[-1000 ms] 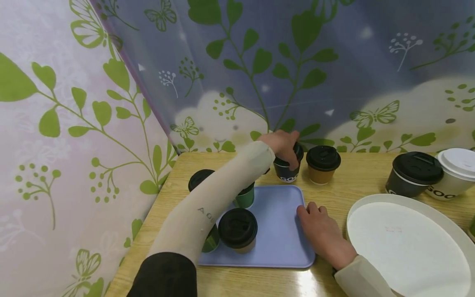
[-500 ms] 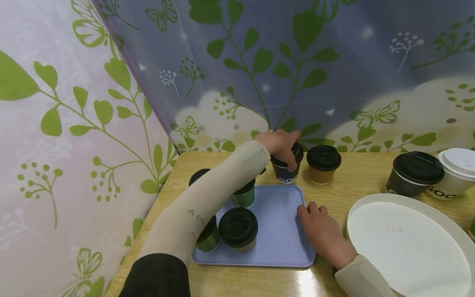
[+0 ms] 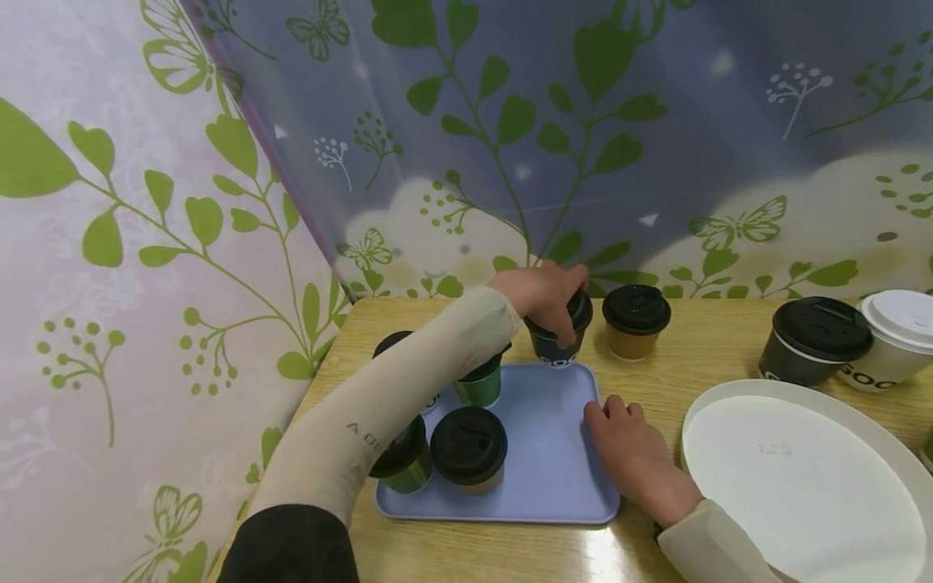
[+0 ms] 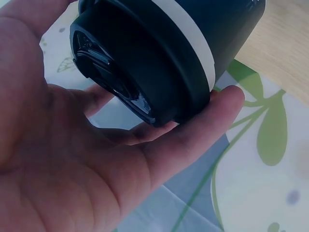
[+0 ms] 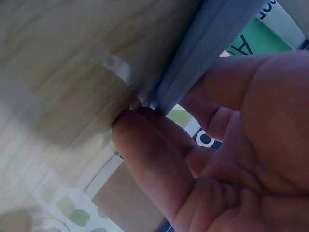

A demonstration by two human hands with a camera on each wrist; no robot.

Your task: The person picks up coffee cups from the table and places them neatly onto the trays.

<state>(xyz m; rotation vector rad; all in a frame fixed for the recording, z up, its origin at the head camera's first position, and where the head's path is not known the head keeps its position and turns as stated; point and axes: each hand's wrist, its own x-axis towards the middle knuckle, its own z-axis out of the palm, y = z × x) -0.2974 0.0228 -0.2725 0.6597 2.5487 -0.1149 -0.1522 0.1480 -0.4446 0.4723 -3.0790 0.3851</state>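
My left hand [image 3: 543, 301] grips a dark coffee cup [image 3: 557, 346] at the back of the table, thumb and fingers spread round its black lid [image 4: 145, 58]. In the left wrist view the cup's white rim shows below that lid. A blue tray [image 3: 550, 461] lies in front, and the right hand [image 3: 636, 453] holds its right edge. In the right wrist view, thumb and fingers pinch the tray's rim [image 5: 193, 58]. On the tray stand a brown cup [image 3: 470, 449], a green cup [image 3: 481, 387] and another green cup [image 3: 408, 470], all black-lidded. My left sleeve partly hides one more black-lidded cup [image 3: 394, 343].
Close right of the held cup stands a brown cup with a black lid [image 3: 634, 324]. Farther right are a dark cup [image 3: 809, 344] and a white-lidded cup [image 3: 892, 340]. A round white tray [image 3: 802, 478] lies beside my right hand. A patterned cloth wall borders the table.
The left hand has drawn the dark cup slightly left and nearer to the tray, and the left forearm has shifted left. My right hand stays at the tray's edge.
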